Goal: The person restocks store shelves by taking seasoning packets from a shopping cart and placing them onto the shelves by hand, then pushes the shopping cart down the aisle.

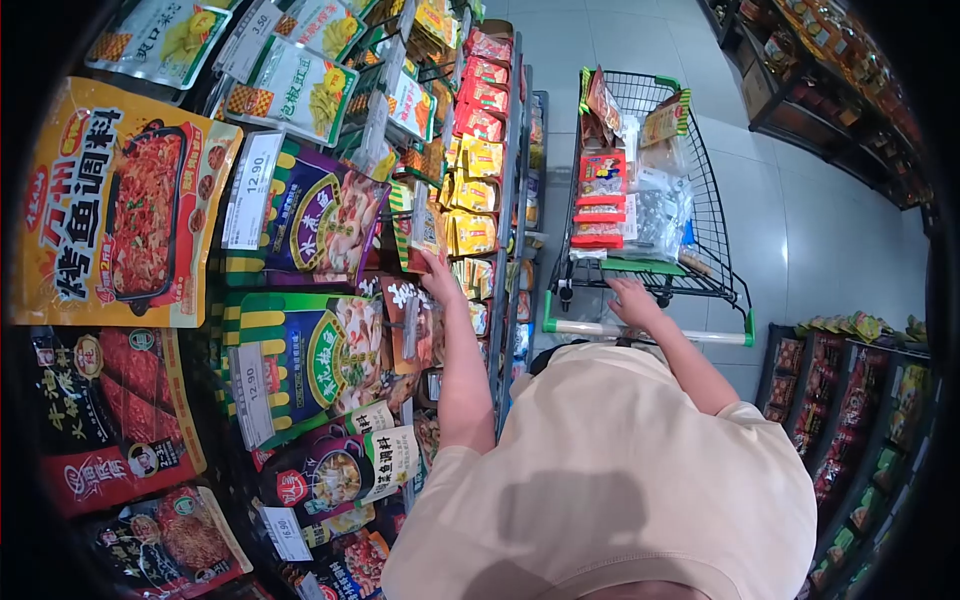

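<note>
My left hand (440,278) reaches to the shelf rack and touches the lower edge of a packet with green and yellow stripes (425,225); its fingers are partly hidden, so their grip is unclear. Around it hang a purple packet (325,215), a green packet (330,350) and yellow packets (473,230). My right hand (632,300) is over the cart's back edge, just above the handle (640,330), its fingers spread and holding nothing. In the cart (715,215) lie red packets (600,200), a striped packet (666,118) and clear plastic bags (660,215).
Large orange (120,205) and dark red (115,410) packets hang at the far left, with price tags (252,190) beside them. Another stocked shelf (840,90) stands at the upper right, and a low rack (850,420) at the lower right. Grey tiled floor (790,240) lies between.
</note>
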Demonstrator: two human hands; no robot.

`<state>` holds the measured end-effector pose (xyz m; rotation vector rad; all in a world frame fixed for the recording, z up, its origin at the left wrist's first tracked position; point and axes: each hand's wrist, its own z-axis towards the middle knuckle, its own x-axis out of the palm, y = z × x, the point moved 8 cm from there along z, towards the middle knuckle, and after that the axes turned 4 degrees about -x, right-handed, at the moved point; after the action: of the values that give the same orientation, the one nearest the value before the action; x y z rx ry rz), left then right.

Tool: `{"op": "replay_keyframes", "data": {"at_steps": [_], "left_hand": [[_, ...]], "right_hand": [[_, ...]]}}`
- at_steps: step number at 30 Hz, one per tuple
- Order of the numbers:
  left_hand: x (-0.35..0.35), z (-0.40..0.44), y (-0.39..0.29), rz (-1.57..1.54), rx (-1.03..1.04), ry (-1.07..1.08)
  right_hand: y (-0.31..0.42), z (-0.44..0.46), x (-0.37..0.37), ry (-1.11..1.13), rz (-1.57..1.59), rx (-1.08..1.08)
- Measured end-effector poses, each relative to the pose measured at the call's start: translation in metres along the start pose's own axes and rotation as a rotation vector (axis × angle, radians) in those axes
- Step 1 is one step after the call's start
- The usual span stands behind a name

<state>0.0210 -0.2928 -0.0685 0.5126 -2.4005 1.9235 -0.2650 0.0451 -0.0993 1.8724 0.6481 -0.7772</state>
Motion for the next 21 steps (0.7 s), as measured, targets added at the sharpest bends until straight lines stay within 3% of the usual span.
{"op": "replay_keyframes", "data": {"at_steps": [1, 4, 8, 9, 16, 19, 21], "left_hand": [[-0.001, -0.003, 0.006, 0.126, -0.076, 0.041], [-0.009, -0.017, 0.022, 0.058, -0.145, -0.037], [-0.022, -0.020, 0.041, 0.213, -0.138, -0.038], [-0.008, -0.047, 0.029, 0.181, -0.327, -0.005], [-0.006, -0.065, 0.073, 0.045, -0.401, -0.001], [0.005, -0.079, 0.084, 0.014, -0.436, 0.118], [0.017, -0.092, 0.098, 0.052, -0.491, 0.231]], "right_hand": [[0.000, -0.001, -0.001, -0.007, 0.004, 0.007], [-0.001, -0.002, -0.002, -0.007, 0.006, 0.002], [-0.001, -0.004, -0.006, -0.004, -0.028, -0.012], [-0.001, -0.005, -0.006, 0.004, -0.055, -0.009], [0.000, -0.011, -0.013, -0.015, -0.197, -0.012], [-0.005, -0.015, -0.028, 0.059, -0.358, 0.100], [-0.029, -0.019, -0.045, -0.120, -0.275, 0.219]]}}
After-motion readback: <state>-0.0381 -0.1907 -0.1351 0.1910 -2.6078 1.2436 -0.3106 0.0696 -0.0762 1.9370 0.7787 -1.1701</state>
